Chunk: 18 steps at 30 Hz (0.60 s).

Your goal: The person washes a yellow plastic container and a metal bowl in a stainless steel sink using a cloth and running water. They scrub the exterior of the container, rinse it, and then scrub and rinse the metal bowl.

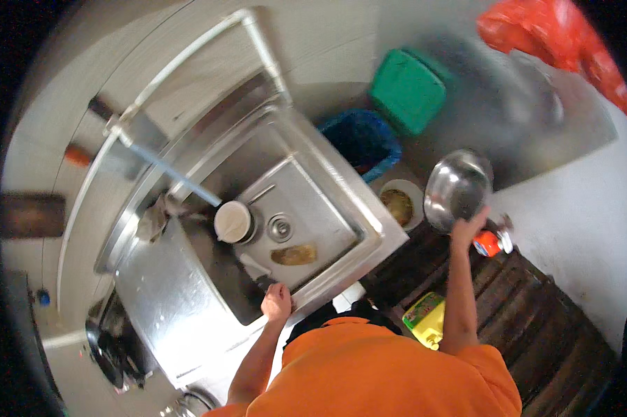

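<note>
Over the near edge of the sink [305,170], my left hand [277,303] is closed on the dark handle of a knife [255,267]. Its pale blade points into the basin. Beyond the blade lies a brown, elongated piece [294,255] whose kind I cannot make out. A white round container [232,222] stands beside the drain [280,227], below the end of a pale blue hose [171,170]. Out to the right, my right hand [470,227] grips the near rim of a shiny metal bowl [459,189]. Some of its fingers are hidden behind the rim.
Dark wooden slats [522,313] hold a yellow bottle [427,321] and a red-orange bottle [489,243]. A white tub [401,203] with brownish contents sits left of the bowl. Behind are a blue-lined bin [360,142], a green lid [408,90] and a red plastic bag [543,35].
</note>
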Available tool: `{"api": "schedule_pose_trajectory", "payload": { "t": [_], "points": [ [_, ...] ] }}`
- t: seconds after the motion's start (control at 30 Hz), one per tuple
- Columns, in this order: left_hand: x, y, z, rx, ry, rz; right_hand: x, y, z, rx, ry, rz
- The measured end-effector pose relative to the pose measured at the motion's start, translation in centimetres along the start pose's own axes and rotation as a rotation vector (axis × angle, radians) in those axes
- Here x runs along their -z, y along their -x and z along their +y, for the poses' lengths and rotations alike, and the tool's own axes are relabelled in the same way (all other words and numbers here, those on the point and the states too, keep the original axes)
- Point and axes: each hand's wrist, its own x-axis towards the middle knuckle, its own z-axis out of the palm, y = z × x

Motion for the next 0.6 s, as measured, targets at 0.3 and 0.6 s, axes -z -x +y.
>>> {"api": "schedule_pose_trajectory", "payload": {
  "t": [0.3,0.6],
  "points": [
    [21.8,-21.3,0.9,-0.307,0.445,0.763,5.4,4.5,-12.7,-0.726,-0.601,-0.327],
    [34.1,-38.6,8.2,-0.582,-0.533,1.064,-2.9,15.9,-24.8,-0.708,-0.472,-0.897]
  ]
}}
